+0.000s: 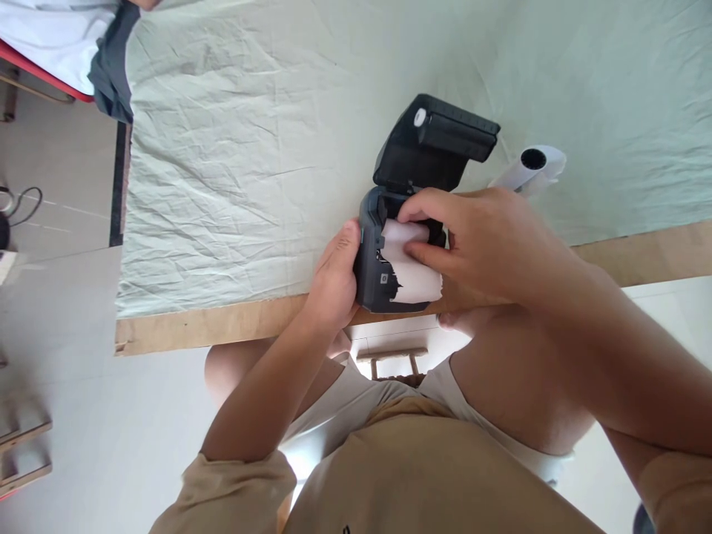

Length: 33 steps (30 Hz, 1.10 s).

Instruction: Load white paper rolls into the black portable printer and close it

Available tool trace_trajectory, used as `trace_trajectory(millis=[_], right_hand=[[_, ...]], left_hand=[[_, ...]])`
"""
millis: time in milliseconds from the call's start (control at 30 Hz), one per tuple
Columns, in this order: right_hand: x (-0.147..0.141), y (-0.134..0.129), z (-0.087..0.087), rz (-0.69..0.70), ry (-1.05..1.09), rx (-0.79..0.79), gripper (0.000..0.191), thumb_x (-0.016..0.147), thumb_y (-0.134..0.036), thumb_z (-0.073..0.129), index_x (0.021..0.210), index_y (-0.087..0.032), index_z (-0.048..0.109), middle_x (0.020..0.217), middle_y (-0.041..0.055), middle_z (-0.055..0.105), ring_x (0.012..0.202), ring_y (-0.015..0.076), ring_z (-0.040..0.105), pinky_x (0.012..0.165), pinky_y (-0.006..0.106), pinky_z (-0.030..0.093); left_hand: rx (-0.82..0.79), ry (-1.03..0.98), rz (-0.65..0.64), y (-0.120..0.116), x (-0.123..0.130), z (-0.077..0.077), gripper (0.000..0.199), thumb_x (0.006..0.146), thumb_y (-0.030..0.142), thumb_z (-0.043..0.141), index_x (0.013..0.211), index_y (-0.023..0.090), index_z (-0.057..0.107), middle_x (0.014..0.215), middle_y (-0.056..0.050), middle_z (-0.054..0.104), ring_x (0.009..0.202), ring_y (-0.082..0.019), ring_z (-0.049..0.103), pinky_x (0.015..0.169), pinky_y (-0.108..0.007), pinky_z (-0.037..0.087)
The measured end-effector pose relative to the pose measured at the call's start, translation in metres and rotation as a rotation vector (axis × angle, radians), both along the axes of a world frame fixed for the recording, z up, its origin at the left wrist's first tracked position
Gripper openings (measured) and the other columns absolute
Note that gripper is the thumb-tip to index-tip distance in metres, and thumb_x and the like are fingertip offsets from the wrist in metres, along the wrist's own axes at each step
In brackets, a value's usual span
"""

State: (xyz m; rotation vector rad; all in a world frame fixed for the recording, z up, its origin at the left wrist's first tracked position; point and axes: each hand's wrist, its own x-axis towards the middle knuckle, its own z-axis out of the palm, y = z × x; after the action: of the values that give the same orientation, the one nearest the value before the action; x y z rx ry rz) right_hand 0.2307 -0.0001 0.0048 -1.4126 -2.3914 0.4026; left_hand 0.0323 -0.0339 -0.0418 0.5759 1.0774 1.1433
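Observation:
A small dark portable receipt printer [368,278] sits at the table's front edge with its black lid [439,148] swung up and back. My left hand [337,273] is closed around the printer's left side. Inside the open compartment lies a white paper roll [410,236], and its loose end with a torn edge hangs over the printer's front. The thumb and index finger of my right hand [472,230] are curled onto the roll; the other fingers are partly hidden. Behind that hand, another white paper roll [515,175] with a black core lies on the cloth.
A wrinkled pale green cloth [233,163] covers the table, stopping short of its bare wooden front edge [211,322]. At the upper left, part of another person in white and dark clothing [67,37] is beside the table. A wooden stool rung [392,354] shows below.

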Motion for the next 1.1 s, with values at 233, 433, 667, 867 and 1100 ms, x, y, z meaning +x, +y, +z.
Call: trace_trajectory(millis=[233,433,667,867,1100], right_hand=[[0.018,-0.013,0.025,-0.082,0.648,-0.178,0.019,0.084,-0.028,0.081,0.102,-0.03,0.081,0.085,-0.0008,0.075,0.056,0.0129,0.055,0.052,0.033,0.037],[0.033,0.001,-0.013,-0.379,1.037,-0.208,0.031,0.08,-0.045,0.086,0.088,-0.03,0.059,0.076,-0.0017,0.058,0.057,0.0153,0.054,0.045,0.031,0.042],[0.044,-0.004,-0.048,-0.22,0.641,-0.152,0.036,0.092,-0.056,0.081,0.088,-0.028,0.058,0.07,-0.003,0.058,0.064,0.0197,0.064,0.059,0.038,0.053],[0.046,0.0,-0.044,-0.189,0.376,0.092,0.032,0.095,-0.057,0.074,0.098,-0.028,0.06,0.097,0.0068,0.077,0.09,0.0306,0.075,0.081,0.052,0.063],[0.046,0.006,-0.051,-0.267,0.107,-0.005,0.052,0.095,-0.038,0.071,0.145,-0.028,0.06,0.118,0.0109,0.081,0.105,0.0374,0.078,0.098,0.061,0.063]], left_hand=[[0.036,-0.129,0.0,0.003,0.004,0.003,0.044,0.104,0.067,0.075,0.096,0.023,0.08,0.105,-0.006,0.089,0.14,-0.039,0.079,0.112,-0.049,0.07],[-0.012,-0.117,0.058,0.005,0.004,0.002,0.041,0.106,0.062,0.074,0.102,0.023,0.085,0.099,-0.005,0.089,0.13,-0.038,0.084,0.11,-0.051,0.072],[-0.01,-0.099,0.076,0.006,0.005,0.006,0.041,0.107,0.062,0.071,0.101,0.024,0.086,0.099,-0.003,0.089,0.134,-0.034,0.083,0.11,-0.046,0.073],[-0.019,-0.09,0.119,0.005,0.004,0.004,0.036,0.105,0.058,0.076,0.098,0.023,0.085,0.106,-0.003,0.09,0.145,-0.035,0.077,0.121,-0.047,0.068],[-0.002,-0.12,0.115,0.006,0.008,0.009,0.034,0.11,0.047,0.069,0.089,0.024,0.082,0.089,-0.001,0.087,0.137,-0.033,0.082,0.122,-0.048,0.067]])
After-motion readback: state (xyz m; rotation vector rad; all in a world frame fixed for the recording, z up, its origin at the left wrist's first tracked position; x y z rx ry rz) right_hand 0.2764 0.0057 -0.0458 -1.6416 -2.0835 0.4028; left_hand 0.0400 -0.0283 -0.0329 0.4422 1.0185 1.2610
